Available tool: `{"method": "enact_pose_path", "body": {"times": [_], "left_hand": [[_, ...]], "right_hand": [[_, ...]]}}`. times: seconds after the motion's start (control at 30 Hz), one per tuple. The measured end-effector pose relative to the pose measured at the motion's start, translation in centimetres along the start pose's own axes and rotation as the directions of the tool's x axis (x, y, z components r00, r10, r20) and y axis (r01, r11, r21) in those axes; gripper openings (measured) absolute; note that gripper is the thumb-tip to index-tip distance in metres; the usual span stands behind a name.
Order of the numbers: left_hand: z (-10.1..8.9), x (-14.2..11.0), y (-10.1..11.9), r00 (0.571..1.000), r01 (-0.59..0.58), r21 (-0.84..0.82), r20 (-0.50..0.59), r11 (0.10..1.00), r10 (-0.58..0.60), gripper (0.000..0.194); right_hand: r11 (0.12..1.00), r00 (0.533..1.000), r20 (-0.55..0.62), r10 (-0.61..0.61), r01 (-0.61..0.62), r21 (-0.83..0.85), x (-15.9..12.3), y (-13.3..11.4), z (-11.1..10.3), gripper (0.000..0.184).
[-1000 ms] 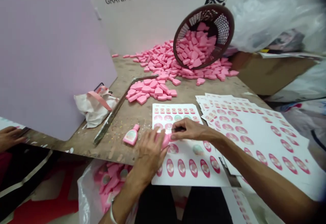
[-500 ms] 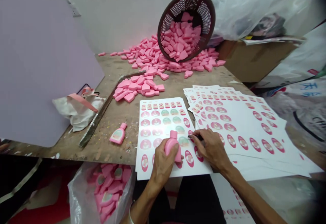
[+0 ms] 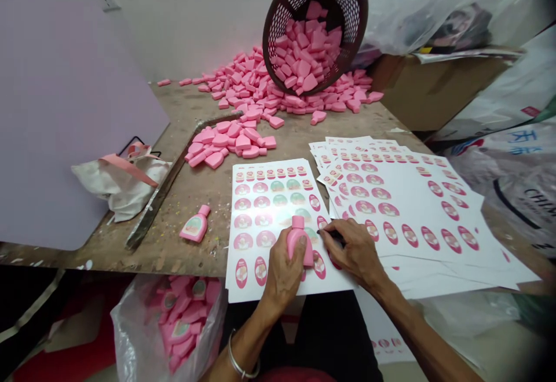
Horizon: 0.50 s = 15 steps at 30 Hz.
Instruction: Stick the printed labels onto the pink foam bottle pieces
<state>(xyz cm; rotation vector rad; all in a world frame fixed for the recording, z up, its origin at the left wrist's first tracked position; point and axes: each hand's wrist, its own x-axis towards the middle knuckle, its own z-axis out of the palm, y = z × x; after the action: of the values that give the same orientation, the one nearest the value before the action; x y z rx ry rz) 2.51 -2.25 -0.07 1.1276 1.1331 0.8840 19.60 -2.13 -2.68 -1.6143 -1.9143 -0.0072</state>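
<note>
- My left hand [image 3: 284, 275] grips a pink foam bottle [image 3: 297, 240] over the sticker sheet [image 3: 249, 269], fingers wrapped around it.
- My right hand [image 3: 356, 252] pinches a small dark tool [image 3: 330, 236] against the sheet.

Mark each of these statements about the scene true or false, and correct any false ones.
1. The left hand grips a pink bottle-shaped piece over a sticker sheet. True.
2. The right hand pinches a small dark object. True.
3. The basket stands upright on the table. False: it lies tipped over, with pink pieces spilling from it.
4. A bracelet circles the right wrist. False: it is on the left wrist.
5. A plastic bag below the table holds pink pieces. True.
</note>
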Motion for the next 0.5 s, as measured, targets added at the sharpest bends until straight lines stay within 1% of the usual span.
{"method": "enact_pose_path", "body": {"times": [0.1,0.2,0.27,0.3,0.33,0.37,0.4,0.43,0.47,0.5], "left_hand": [[0.0,0.0,-0.3,1.000,-0.022,0.001,0.001,1.000,0.022,0.033],[-0.1,0.0,-0.5,1.000,-0.027,-0.021,-0.001,0.999,0.027,0.033],[-0.1,0.0,-0.6,1.000,-0.028,-0.035,-0.006,0.999,0.028,0.034],[-0.1,0.0,-0.7,1.000,-0.027,-0.045,-0.012,0.999,0.027,0.034],[-0.1,0.0,-0.8,1.000,-0.025,-0.055,-0.019,0.998,0.024,0.035],[-0.2,0.0,-0.9,0.999,-0.020,-0.065,-0.028,0.998,0.018,0.036],[-0.3,0.1,-1.0,0.999,-0.013,-0.075,-0.037,0.997,0.010,0.037],[-0.4,0.1,-1.2,0.999,-0.005,-0.086,-0.053,0.996,0.000,0.038],[-0.5,0.1,-1.5,0.997,-0.002,-0.097,-0.077,0.995,-0.006,0.041],[-0.7,0.1,-1.7,0.995,-0.002,-0.111,-0.100,0.994,-0.010,0.043]], "right_hand": [[0.999,0.999,-0.033,-0.010,0.009,-0.030,0.0,-0.2,0.3,0.011],[0.993,0.989,-0.112,-0.093,0.084,-0.081,-0.2,-0.9,0.2,0.010],[0.994,0.979,-0.175,-0.101,0.094,-0.052,-0.4,-1.3,-0.2,0.011],[0.998,0.977,-0.201,-0.067,0.067,-0.007,-0.4,-1.5,-0.4,0.012],[0.998,0.977,-0.215,0.003,0.010,0.060,-0.4,-1.6,-0.8,0.014],[0.987,0.971,-0.212,0.106,-0.076,0.145,-0.4,-1.6,-1.1,0.016],[0.956,0.956,-0.187,0.226,-0.180,0.234,-0.3,-1.7,-1.5,0.018],[0.905,0.930,-0.136,0.341,-0.286,0.315,-0.2,-1.7,-2.0,0.021],[0.844,0.898,-0.072,0.435,-0.378,0.381,-0.1,-1.8,-2.3,0.023],[0.784,0.868,-0.002,0.497,-0.448,0.431,0.0,-2.0,-2.7,0.026]]}}
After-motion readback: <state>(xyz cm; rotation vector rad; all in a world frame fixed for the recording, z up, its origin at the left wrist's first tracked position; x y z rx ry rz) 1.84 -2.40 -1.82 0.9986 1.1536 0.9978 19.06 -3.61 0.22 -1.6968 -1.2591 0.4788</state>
